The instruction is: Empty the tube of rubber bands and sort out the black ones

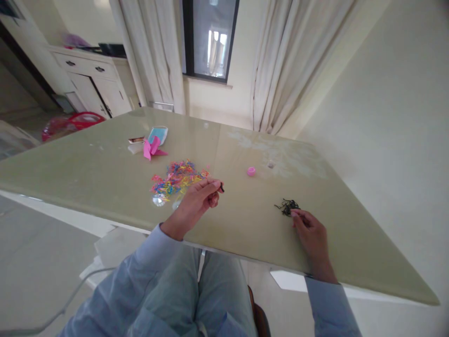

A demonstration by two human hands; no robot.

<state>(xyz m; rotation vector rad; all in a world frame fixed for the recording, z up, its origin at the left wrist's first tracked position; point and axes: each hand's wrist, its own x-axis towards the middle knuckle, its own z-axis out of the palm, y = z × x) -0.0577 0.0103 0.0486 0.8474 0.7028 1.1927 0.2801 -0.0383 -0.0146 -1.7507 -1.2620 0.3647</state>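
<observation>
My left hand [200,200] is held above the table in a pinch, with a small black piece [221,187] between thumb and forefinger. Just behind and to the left of it lies a loose pile of small, thin pieces [180,174] in pink, yellow, blue and orange. On the right, my right hand [310,231] rests low over the table with thumb and fingertips pressed together. Its fingertips touch the near edge of a small heap of thin black strands [286,206]. Whether anything is between those fingertips is hidden.
A pink ring-shaped thing [251,172] and a small clear item [270,164] lie mid-table. Folded pink paper [152,149], a blue face mask [158,134] and a small wrapper [136,140] sit at the back left. A shiny round piece [158,200] lies beside the coloured pile.
</observation>
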